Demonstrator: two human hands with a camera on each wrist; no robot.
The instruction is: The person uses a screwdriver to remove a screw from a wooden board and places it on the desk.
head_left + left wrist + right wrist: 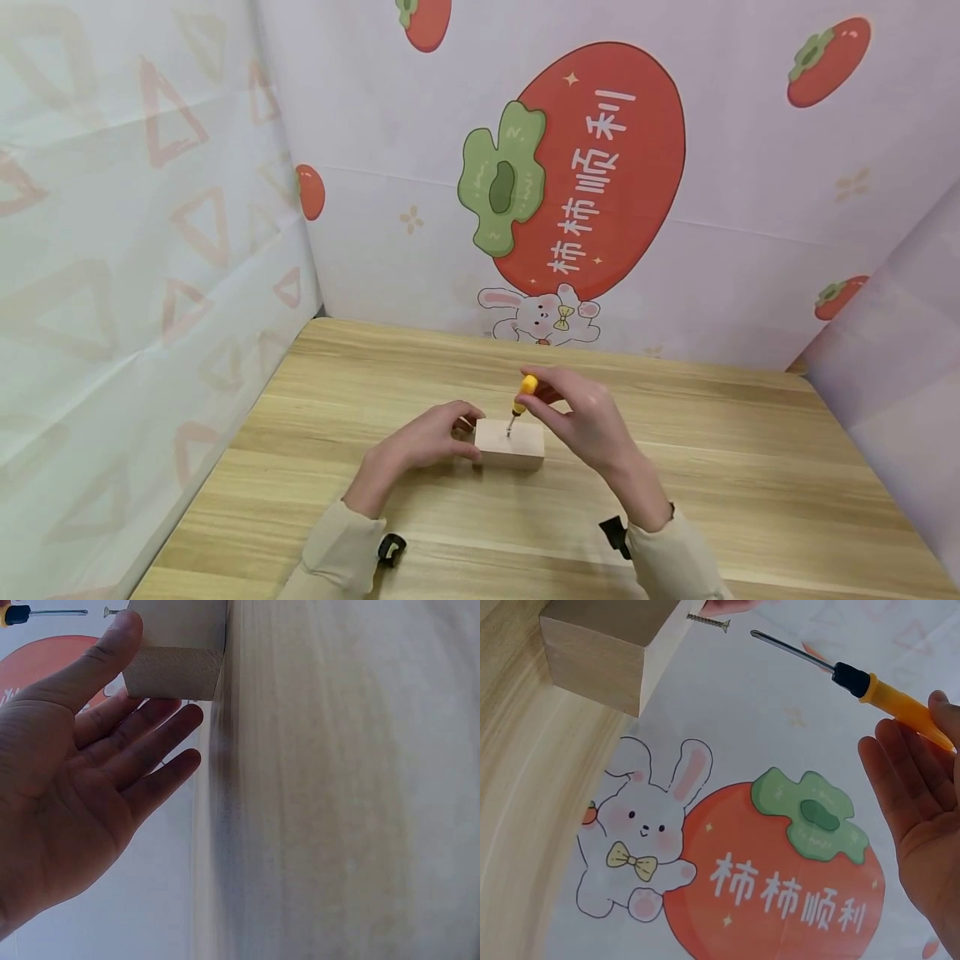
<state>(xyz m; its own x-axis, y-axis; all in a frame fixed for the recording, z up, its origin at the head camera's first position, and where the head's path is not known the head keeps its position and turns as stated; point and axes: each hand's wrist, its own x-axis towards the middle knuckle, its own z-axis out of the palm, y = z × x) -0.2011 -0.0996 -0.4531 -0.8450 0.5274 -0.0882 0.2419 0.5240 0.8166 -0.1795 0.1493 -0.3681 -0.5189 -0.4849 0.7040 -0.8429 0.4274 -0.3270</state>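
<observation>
A pale wooden block (495, 439) lies on the table, with a screw (709, 622) standing out of its top face. At the block's left end, my left hand (431, 437) holds it between the thumb on the near side and fingers on the far side. My right hand (588, 417) pinches the yellow handle of a screwdriver (889, 701) between thumb and fingertips. The screwdriver slants down toward the screw. A small gap shows between its tip and the screw head in both wrist views.
The wood-grain table (360, 375) ends at a back wall sheet (390, 275) printed with persimmons and a rabbit. Another sheet (247, 275) with triangles borders the left side. Black straps (392, 550) sit near both cuffs.
</observation>
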